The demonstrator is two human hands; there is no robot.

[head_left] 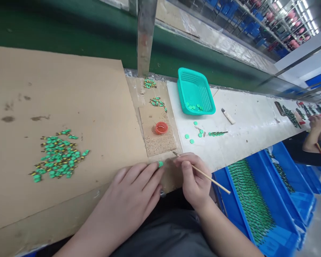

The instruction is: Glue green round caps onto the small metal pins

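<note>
A long worktable (246, 110) crosses the frame from the lower left to the right edge. A brown cardboard sheet (101, 92) covers its left half. Blue bins (286, 228) fill the lower right, the nearest packed with green pieces.

The left hand (136, 194), at bottom centre, reaches toward the upper right with its fingers close together. The right hand (196, 176), just right of centre, has its thumb and fingers narrowed around a thin brush.

A turquoise basket (182, 96) stands upright at upper centre with a few green discs in it. Left of it lies a small speckled board (163, 144). A heap of green and yellow pieces (60, 155) spreads at centre left.

The brush (208, 177) lies slantwise, its long axis from upper left to lower right; the dark tip points to the upper left, above the green piece and apart from it. A red cup (161, 128) sits on the board.

Smallest is the green piece (160, 164) at the left fingertips, near the frame's centre; whether pinched or only pressed, and its long axis, I cannot tell.
</note>
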